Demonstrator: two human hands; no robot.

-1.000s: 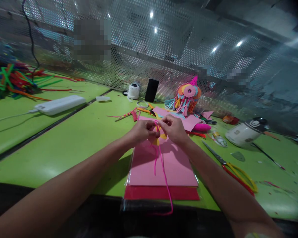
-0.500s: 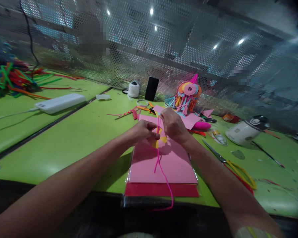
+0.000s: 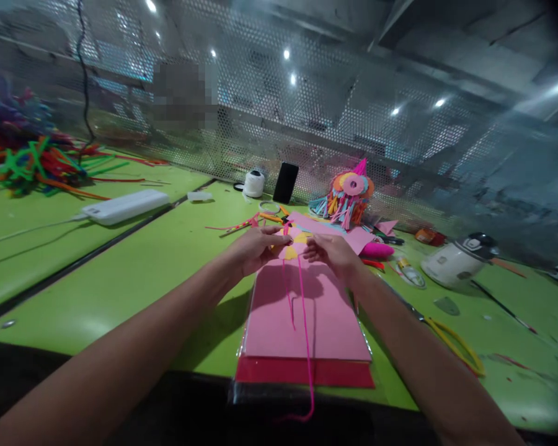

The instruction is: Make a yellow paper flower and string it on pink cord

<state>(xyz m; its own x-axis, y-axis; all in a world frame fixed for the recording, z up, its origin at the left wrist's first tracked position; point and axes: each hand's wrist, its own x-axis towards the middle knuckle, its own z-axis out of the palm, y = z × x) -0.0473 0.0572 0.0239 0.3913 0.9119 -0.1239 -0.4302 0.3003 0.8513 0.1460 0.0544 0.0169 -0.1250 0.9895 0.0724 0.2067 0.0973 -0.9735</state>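
A small pink-and-yellow paper piece [image 3: 291, 252] is held up over the stack of pink paper. My left hand [image 3: 256, 249] pinches it by the left side, thumb in front. At its right edge, my right hand [image 3: 331, 254] has its fingers curled and closed on the rim; the exact contact is partly hidden. Bright pink yarn [image 3: 305, 328] hangs from the piece in two strands, the longer one running past the table edge. Under both hands lies the pink paper sheet [image 3: 302, 337], on top of a red one [image 3: 302, 371] in a clear sleeve.
Behind stand a tasselled paper ornament [image 3: 351, 189], a black phone [image 3: 286, 183] and a white thread spool [image 3: 253, 184]. Yellow-handled scissors [image 3: 456, 344] and a white glue gun-like pot [image 3: 451, 266] lie right. Left are a white power bank [image 3: 125, 207] and pipe cleaners [image 3: 41, 167].
My right hand has come down from above the piece, off the raised yarn, to its right edge. The yarn now hangs in two separate strands. The camera view has tilted up slightly.
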